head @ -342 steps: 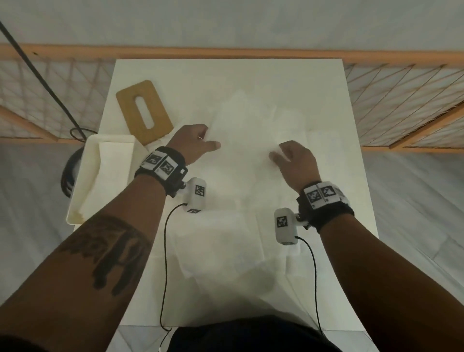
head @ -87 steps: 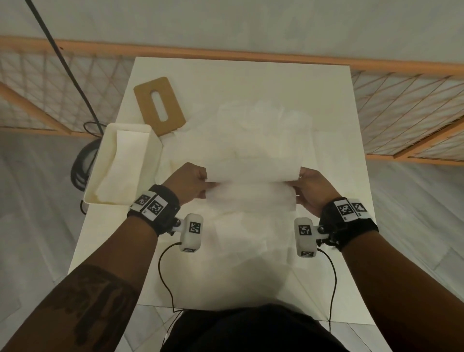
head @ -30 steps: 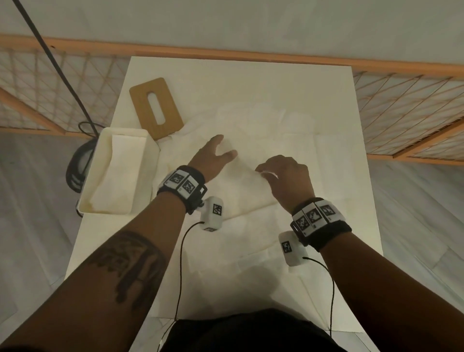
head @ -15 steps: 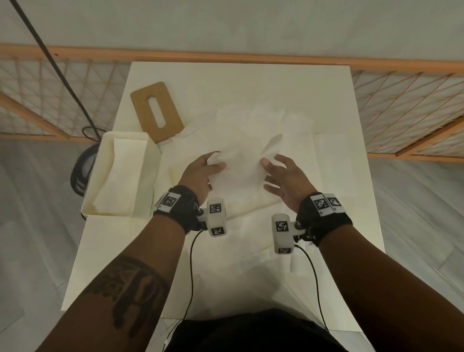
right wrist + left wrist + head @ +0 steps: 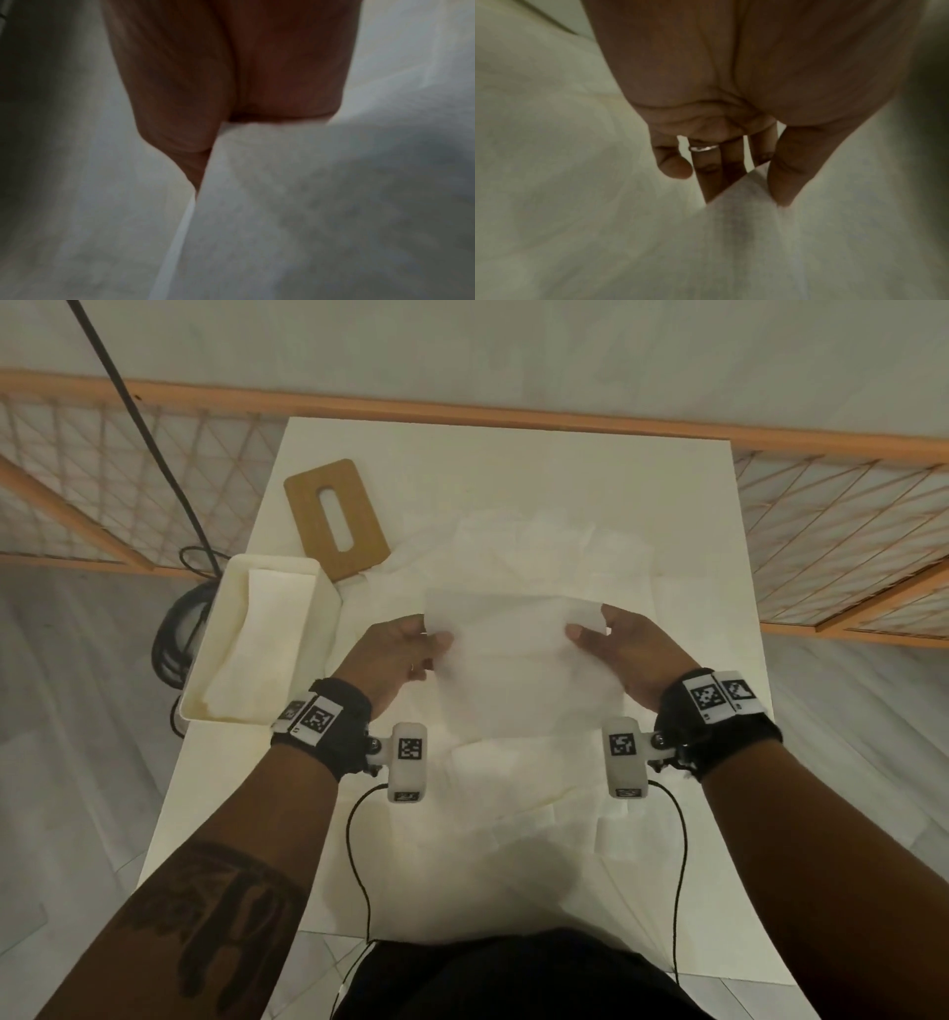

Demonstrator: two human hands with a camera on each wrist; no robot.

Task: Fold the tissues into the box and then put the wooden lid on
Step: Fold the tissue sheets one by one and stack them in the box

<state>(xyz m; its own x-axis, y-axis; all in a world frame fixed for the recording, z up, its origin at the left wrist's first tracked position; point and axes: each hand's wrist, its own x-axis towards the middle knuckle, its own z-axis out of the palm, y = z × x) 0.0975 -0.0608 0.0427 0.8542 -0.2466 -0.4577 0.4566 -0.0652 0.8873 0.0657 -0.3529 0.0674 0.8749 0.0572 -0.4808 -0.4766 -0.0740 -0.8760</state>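
Observation:
A white tissue [image 5: 513,665] hangs lifted above the table between both hands. My left hand [image 5: 405,644] pinches its left edge and my right hand [image 5: 611,639] pinches its right edge. In the left wrist view the thumb and fingers [image 5: 782,178] clamp the tissue [image 5: 744,223]. The right wrist view shows the thumb against the tissue [image 5: 308,203], the other fingers hidden behind it. The white box [image 5: 221,629] stands at the table's left edge with a folded tissue [image 5: 257,639] inside. Behind the box lies the wooden lid [image 5: 336,526] with its slot.
Several loose tissues [image 5: 554,557] lie spread over the white table [image 5: 513,454]. An orange lattice railing [image 5: 821,505] runs behind and beside the table. A black cable coil [image 5: 174,634] lies on the floor left of the box.
Both hands have taken the tissue by its side edges and lifted it off the pile, spreading it wider; half a second ago they lay closer together over it.

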